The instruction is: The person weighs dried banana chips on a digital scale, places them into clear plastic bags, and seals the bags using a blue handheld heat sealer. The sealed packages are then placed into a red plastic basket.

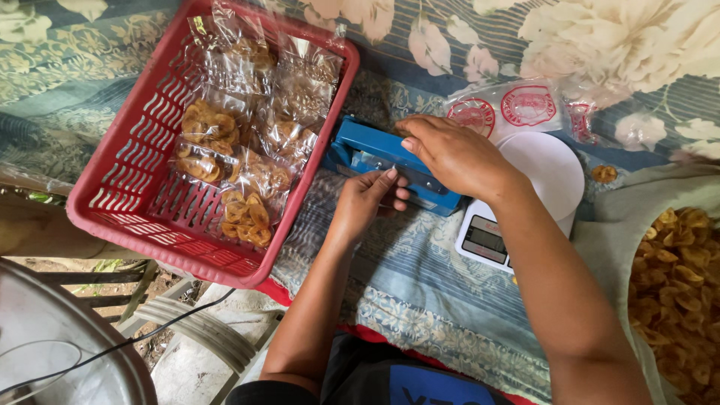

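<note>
Right hand (450, 154) flat, ungripping, on blue sealer (375, 154), left hand's (367, 199) grip hidden underneath

The blue bag sealer (390, 161) is boxed in: the red basket (120, 202) full of chip bags (240, 157) sits just left, and the white scale (525, 202) just right. Open cloth (405, 277) lies in front of it. Far right, a pile of loose chips (679, 292) blocks the way.

Glossy clear plastic bags (247, 142) fill a red plastic basket (131, 195) on matt floral cloth (420, 277).
</note>
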